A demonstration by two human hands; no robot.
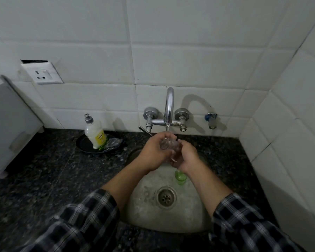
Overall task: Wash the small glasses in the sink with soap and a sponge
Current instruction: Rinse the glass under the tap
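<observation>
Clear glass point(165, 144) is gripped between both hands, the left hand point(153, 151) and right hand point(186, 157) curled round it just under the tap point(168, 110). It looks like rinsing. Next comes the green glass point(180, 177), below the grip in the sink point(145, 213), half under the right wrist. The soap bottle point(95, 135) stands well to the left.

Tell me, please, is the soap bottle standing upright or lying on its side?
Upright: the soap bottle stands on its base in the black dish, cap uppermost.
</observation>
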